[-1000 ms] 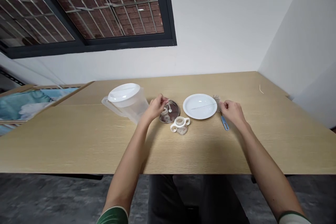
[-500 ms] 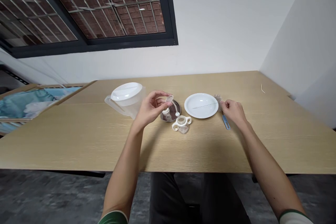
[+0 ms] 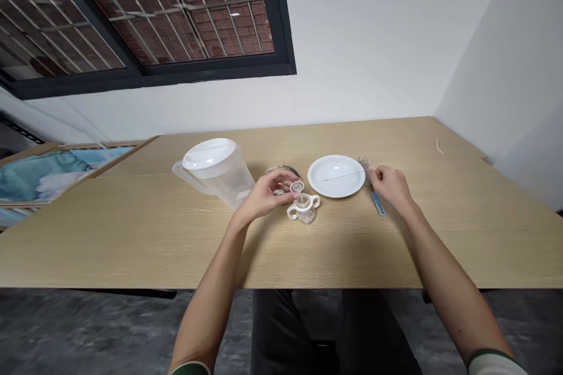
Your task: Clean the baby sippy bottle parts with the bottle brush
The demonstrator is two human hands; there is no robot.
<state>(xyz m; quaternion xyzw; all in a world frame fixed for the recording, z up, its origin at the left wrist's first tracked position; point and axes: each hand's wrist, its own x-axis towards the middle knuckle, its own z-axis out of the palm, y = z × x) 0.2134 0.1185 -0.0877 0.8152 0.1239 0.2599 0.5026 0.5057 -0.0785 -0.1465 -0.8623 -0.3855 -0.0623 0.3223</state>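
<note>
My left hand pinches a small round translucent cap with a straw just over the mouth of a two-handled cup; the straw's lower part is hidden at the cup. My right hand is closed on the end of a thin wire brush, whose shaft reaches left across a white plate. Behind my left fingers is a round metal dish, mostly covered.
A translucent lidded pitcher stands left of my left hand. A blue-handled brush lies by my right hand. A thin pale strip is at the back right. A bin with cloths sits far left.
My left hand has moved down and toward me, bringing the cap and straw from above the metal dish to the cup's mouth. My right hand has stayed in place.
</note>
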